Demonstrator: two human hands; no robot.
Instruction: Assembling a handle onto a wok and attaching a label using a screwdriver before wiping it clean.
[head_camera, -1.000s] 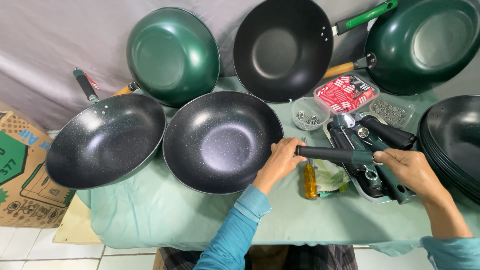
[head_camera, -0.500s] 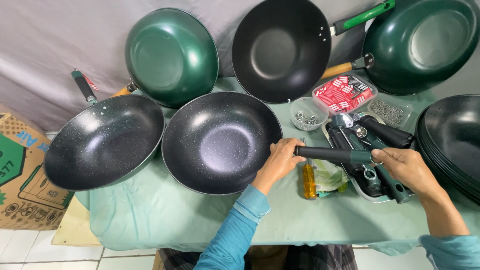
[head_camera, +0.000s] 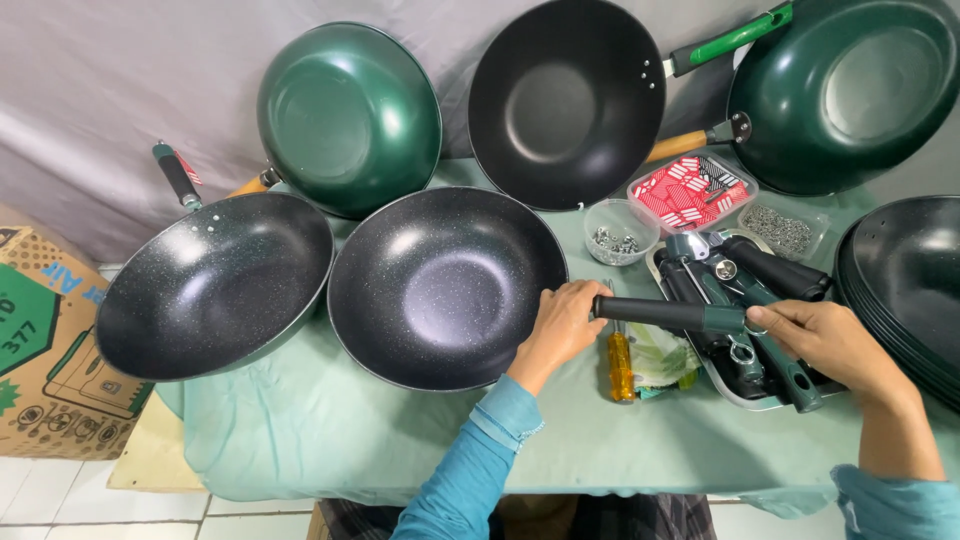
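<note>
Holding a dark handle (head_camera: 665, 314) level at the rim of a speckled black wok (head_camera: 445, 287).
Left hand (head_camera: 560, 330) grips the wok's rim at its 3 o'clock; right hand (head_camera: 825, 340) pinches the handle's green end, above a tray of handles (head_camera: 735, 385). A yellow screwdriver (head_camera: 621, 362) lies at the handle's 6 o'clock.

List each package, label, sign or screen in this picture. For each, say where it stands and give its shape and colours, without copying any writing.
Cardboard box: on the floor at far left beside the table; brown, with green and white printed panels.
Clear plastic tub: on the table behind the tray of handles; rectangular, filled with red and white packets.
Small tag: on the dark handle of the left wok; red and white strip.
No signs or screens.
</note>
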